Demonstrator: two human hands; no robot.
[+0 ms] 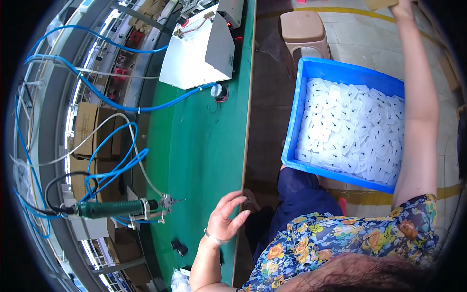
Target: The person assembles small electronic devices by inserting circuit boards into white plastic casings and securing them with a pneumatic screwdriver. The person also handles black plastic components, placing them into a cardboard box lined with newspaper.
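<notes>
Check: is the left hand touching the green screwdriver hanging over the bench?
Apart. The head view shows the left hand open at the green bench edge, with bare bench between it and the screwdriver.

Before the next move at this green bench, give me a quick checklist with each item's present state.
1. Left hand free, fingers spread, at the edge of the green bench top: ok.
2. Right hand holding something at the picture's rim: cannot tell.
3. Blue plastic crate filled with small white packets: ok.
4. Green-handled power screwdriver untouched, apart from the left hand: ok.
5. Crate support: cannot tell.
</notes>
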